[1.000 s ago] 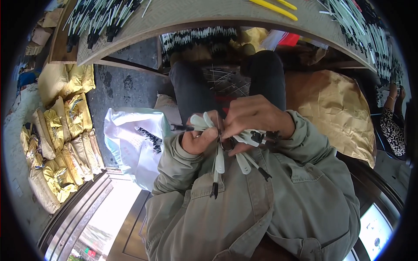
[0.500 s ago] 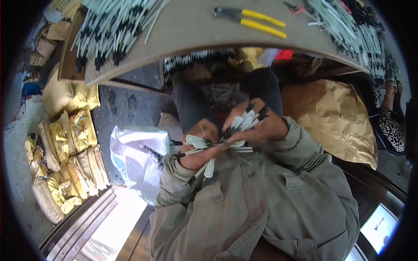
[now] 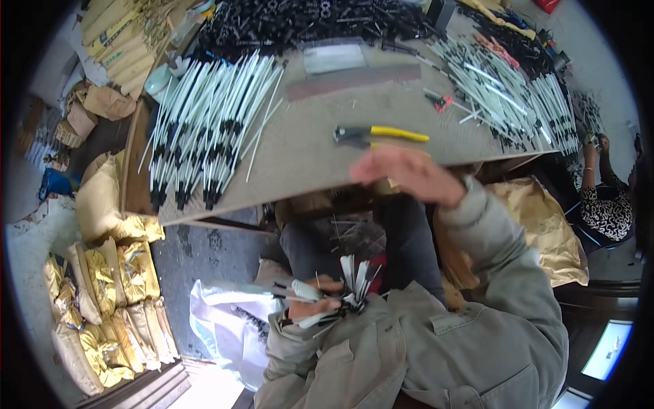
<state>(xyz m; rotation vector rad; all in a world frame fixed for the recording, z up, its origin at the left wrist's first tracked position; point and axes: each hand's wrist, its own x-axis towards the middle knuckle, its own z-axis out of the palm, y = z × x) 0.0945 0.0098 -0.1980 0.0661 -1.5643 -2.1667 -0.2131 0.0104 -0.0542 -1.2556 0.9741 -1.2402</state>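
Observation:
Down at my lap, my left hand (image 3: 315, 308) is closed around a bundle of white plastic strips with black ends (image 3: 355, 278). The strips fan out on both sides of the fingers. My right hand (image 3: 407, 174) is raised over the front edge of the table, slightly blurred, its fingers stretched toward the left. No object shows in it. Just beyond its fingers lie yellow-handled pliers (image 3: 381, 132) with dark jaws, the lower handle partly hidden by the hand.
White rods with black ends lie in a left pile (image 3: 211, 123) and a right pile (image 3: 490, 88) on the table (image 3: 306, 157). Black parts (image 3: 300, 24) heap at the back. A red-handled tool (image 3: 441, 102) lies right. Gold-wrapped packages (image 3: 109, 300) stand left; another person's arm (image 3: 590, 163) shows right.
My right hand has left the bundle at my lap and moved up and forward to the table edge near the pliers. My left hand still holds the strips. The view has tilted up.

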